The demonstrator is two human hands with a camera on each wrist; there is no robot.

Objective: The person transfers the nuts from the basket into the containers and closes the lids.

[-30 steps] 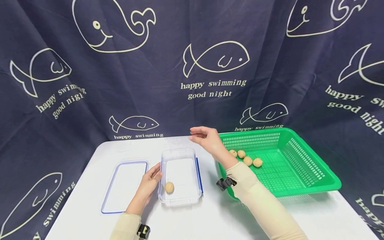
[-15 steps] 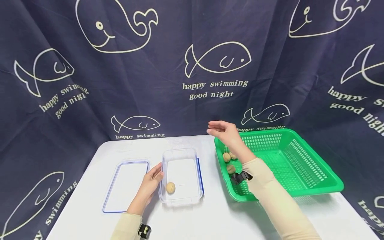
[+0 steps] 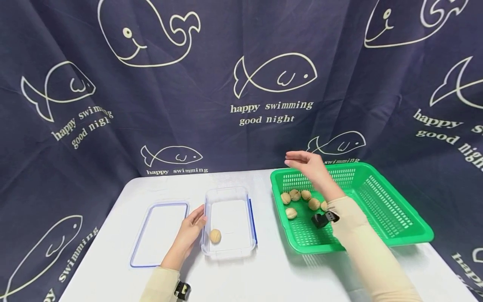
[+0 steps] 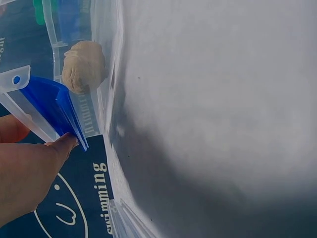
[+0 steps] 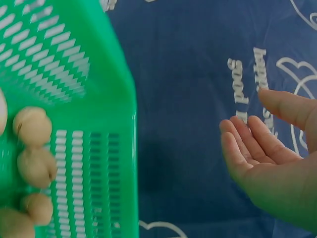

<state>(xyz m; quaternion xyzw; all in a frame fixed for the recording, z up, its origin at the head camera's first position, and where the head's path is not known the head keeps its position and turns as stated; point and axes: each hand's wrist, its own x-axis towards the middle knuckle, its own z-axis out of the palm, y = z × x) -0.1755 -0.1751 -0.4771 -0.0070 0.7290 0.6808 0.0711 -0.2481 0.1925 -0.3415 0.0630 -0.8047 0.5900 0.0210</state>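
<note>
A clear plastic food container (image 3: 230,253) stands in the middle of the table with one walnut (image 3: 215,236) inside, near its front left corner. My left hand (image 3: 187,233) holds the container's left side. In the left wrist view its fingertips touch a blue latch flap (image 4: 54,106), and the walnut shows through the wall. Above the back left part of the green basket (image 3: 302,247) is my right hand (image 3: 311,167), loosely curved and holding nothing. Several walnuts (image 3: 314,204) lie at the basket's left side; my right forearm partly covers the group.
A clear lid with a blue seal (image 3: 158,235) lies flat on the white table (image 3: 226,281), left of the container. A dark blue curtain (image 3: 215,105) printed with fish hangs right behind the table's back edge.
My right hand has moved right, from between the container and basket to above the basket, uncovering walnuts at its left end. The left hand and the container have stayed put.
</note>
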